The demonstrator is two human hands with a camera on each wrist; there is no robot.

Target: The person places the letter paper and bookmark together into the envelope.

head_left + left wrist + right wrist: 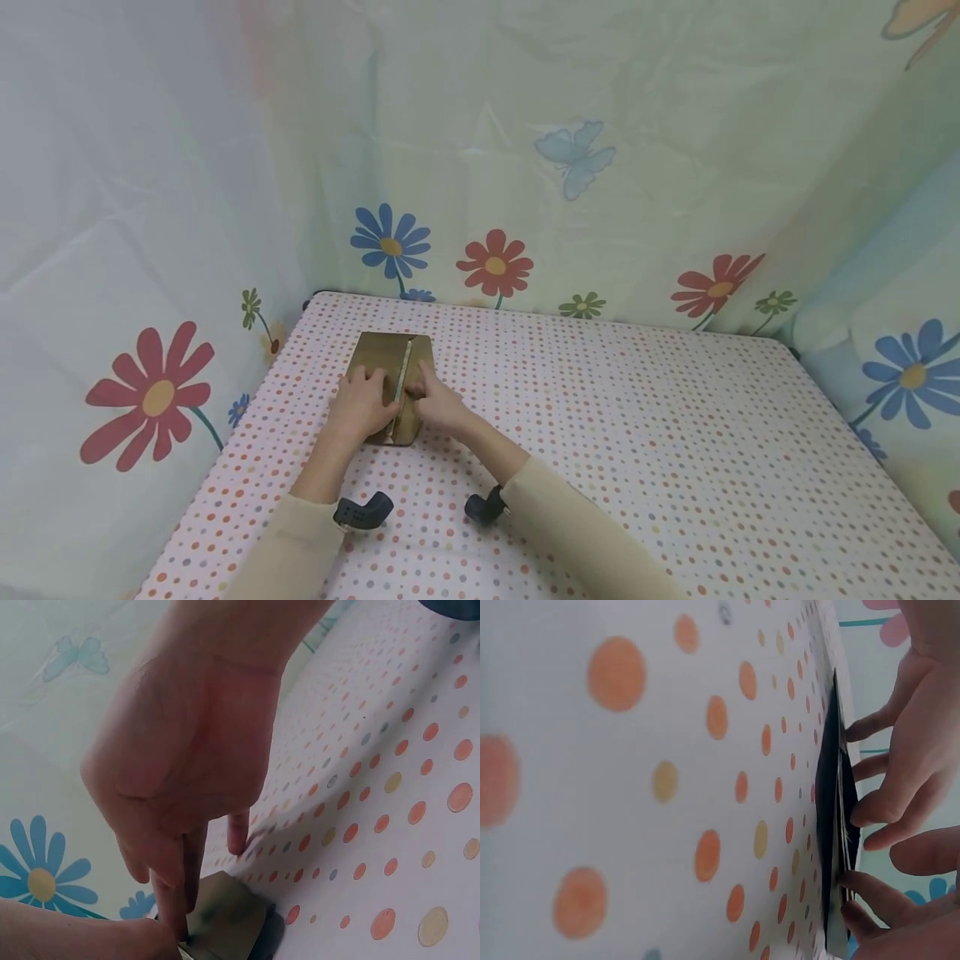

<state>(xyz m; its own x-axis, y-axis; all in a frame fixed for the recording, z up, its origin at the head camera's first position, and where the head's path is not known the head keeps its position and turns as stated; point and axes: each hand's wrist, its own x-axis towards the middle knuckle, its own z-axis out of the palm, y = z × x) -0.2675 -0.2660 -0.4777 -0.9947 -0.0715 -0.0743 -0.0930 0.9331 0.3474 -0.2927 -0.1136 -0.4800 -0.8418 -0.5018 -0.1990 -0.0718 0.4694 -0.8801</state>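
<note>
A flat, brown-gold, notebook-like item (381, 350) with rounded corners lies on the dotted tabletop, left of centre in the head view. A pale strip (403, 371) runs lengthwise along it. Spread over its left part, my left hand (360, 406) rests on its fingertips, with the thumb close to the strip. My right hand (441, 407) touches the narrower right part with an extended index finger. Edge-on in the right wrist view, the item (828, 802) looks thin, dark and layered, with fingertips of both hands along it. The left wrist view shows only one end of it (225, 919).
A white cloth with coloured dots (600, 433) covers the table. Curtains printed with flowers and a butterfly (576, 158) hang behind it and at both sides. Dark curved devices (365, 511) are strapped at both wrists, over beige sleeves.
</note>
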